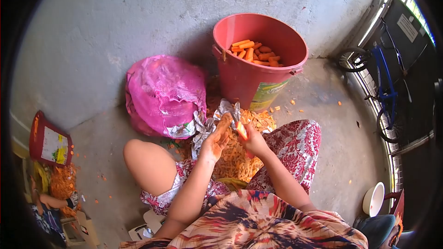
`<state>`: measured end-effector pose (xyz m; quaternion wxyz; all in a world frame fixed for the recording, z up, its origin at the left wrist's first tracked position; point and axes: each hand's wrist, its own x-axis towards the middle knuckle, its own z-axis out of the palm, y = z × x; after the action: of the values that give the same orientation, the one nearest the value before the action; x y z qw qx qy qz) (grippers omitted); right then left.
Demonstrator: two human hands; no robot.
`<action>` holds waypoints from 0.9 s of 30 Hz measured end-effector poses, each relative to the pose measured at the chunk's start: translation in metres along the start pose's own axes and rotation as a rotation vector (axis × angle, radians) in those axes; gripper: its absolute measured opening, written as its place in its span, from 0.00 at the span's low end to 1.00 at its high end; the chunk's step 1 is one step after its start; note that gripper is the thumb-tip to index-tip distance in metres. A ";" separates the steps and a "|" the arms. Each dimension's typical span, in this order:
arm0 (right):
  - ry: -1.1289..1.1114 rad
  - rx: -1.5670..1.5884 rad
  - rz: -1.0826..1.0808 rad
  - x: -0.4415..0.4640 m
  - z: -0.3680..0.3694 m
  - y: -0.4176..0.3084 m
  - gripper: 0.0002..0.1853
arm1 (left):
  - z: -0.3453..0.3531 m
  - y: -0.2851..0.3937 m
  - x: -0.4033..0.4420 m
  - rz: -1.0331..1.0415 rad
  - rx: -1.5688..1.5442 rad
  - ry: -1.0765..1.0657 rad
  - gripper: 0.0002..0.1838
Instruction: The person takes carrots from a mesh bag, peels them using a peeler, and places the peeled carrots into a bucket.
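Observation:
My left hand (pixel 216 142) is raised over the peelings with its palm turned up. Its fingers are stretched out and stained orange-brown, and no object shows clearly in it. Beside it, my right hand (pixel 256 142) is closed around a bright orange-red handled tool (pixel 241 130), perhaps a peeler or knife; its exact kind is unclear. A heap of carrot peelings (pixel 237 161) lies between my legs, below both hands. Crumpled silvery wrapping (pixel 200 131) is just beyond my left hand.
A red bucket (pixel 235 80) holding carrots (pixel 251 51) stands by the wall, with a pink mesh sack (pixel 164 94) to its left. At far left, another person's arm (pixel 53 201) is near a red container (pixel 48 143) and more peelings (pixel 63 184). A blue bicycle (pixel 387 83) and white bowl (pixel 374 199) are at right.

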<state>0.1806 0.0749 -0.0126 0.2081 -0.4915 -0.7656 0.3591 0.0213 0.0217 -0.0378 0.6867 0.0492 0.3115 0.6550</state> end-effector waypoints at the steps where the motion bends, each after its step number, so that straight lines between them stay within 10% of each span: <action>1: 0.020 -0.067 -0.034 -0.002 0.003 0.002 0.22 | -0.002 0.000 0.001 0.011 0.010 -0.043 0.21; 27: 0.020 -0.620 -0.047 0.009 0.023 0.011 0.33 | -0.012 -0.002 0.007 -0.024 0.085 0.106 0.18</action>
<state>0.1676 0.0776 -0.0363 0.0640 -0.5171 -0.8478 0.0988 0.0170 0.0241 -0.0508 0.6741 0.0399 0.3758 0.6347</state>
